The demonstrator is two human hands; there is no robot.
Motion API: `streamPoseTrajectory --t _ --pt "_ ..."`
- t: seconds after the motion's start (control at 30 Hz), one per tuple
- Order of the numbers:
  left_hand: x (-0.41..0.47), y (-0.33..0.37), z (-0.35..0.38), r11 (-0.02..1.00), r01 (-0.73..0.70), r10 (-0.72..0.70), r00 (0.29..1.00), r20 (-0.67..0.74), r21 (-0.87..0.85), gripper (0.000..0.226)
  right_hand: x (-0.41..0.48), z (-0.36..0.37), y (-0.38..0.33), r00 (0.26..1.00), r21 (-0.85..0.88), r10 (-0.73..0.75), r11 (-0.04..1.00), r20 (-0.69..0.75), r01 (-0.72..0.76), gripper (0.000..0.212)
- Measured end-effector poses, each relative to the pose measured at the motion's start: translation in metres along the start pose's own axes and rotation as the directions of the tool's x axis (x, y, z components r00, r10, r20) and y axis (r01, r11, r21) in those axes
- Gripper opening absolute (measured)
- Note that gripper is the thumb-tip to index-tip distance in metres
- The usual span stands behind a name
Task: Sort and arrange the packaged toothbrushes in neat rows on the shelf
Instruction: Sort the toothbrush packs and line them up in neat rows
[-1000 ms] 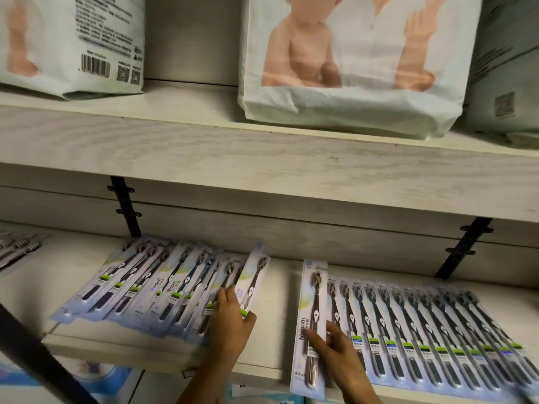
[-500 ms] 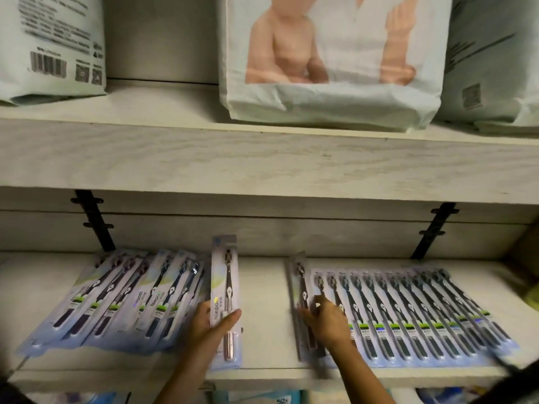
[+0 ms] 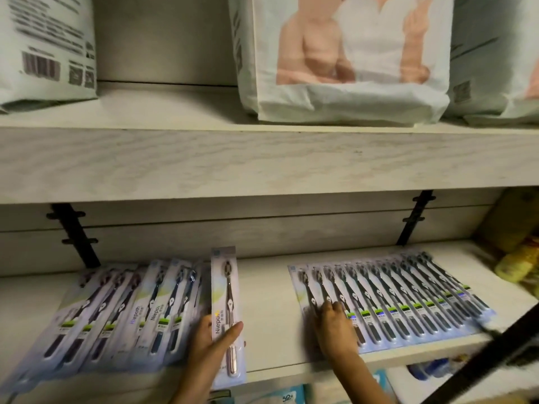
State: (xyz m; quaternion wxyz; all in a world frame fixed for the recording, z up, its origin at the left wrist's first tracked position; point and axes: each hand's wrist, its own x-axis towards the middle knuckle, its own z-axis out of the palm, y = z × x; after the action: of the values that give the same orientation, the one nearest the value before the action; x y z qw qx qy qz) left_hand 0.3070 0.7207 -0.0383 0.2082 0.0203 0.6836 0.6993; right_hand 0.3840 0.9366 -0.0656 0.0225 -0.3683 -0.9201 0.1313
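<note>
On the lower shelf (image 3: 268, 304) the left hand (image 3: 213, 342), at about six o'clock in the view, grips a single packaged toothbrush (image 3: 225, 298) by its lower half, thumb across the front. The pack stands lengthwise, head end toward twelve o'clock, its lower end hanging over the shelf's front edge. Just at its nine o'clock lies a loose fan of toothbrush packs (image 3: 116, 316), overlapping and slanted. Across a bare strip of shelf, toward four o'clock, the right hand (image 3: 335, 330) rests with bent fingers on the leftmost packs of a tidy overlapping row (image 3: 414, 304); motion blur hides whether it pinches one or only presses down. The hands are well apart. Above, at twelve o'clock, a diaper bag (image 3: 344, 62) sits on the upper shelf (image 3: 262, 161). Yellow packets (image 3: 516, 262) lie at three o'clock.
</note>
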Motion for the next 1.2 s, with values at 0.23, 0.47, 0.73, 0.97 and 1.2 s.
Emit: streamPoseTrajectory --t 0.23,0.47,0.73,0.97,1.2 --pt "0.001 0.006 0.020 0.995 0.009 -0.006 0.999 0.032 -0.100 0.020 -0.009 -0.018 -0.010 0.970 -0.012 -0.140 0.990 -0.201 0.140 0.036" --pt "0.014 0.000 0.047 0.974 0.133 -0.116 0.988 0.099 -0.184 0.025 -0.046 -0.024 -0.063 0.944 0.685 -0.324 0.700 0.053 0.202 0.077" --pt "0.006 0.007 0.057 0.973 0.121 -0.107 0.991 0.084 -0.197 0.029 -0.038 -0.026 -0.064 0.948 0.733 -0.303 0.666 0.095 0.139 0.047" --pt "0.020 0.007 0.021 0.991 -0.059 0.065 0.997 -0.048 0.122 0.032 -0.010 -0.021 -0.040 0.990 0.502 -0.138 0.859 0.041 0.099 0.035" --pt "0.036 -0.011 -0.001 0.988 0.053 -0.036 0.991 -0.126 0.142 0.031 -0.005 -0.008 -0.032 0.988 0.220 -0.106 0.972 0.114 0.079 0.035"
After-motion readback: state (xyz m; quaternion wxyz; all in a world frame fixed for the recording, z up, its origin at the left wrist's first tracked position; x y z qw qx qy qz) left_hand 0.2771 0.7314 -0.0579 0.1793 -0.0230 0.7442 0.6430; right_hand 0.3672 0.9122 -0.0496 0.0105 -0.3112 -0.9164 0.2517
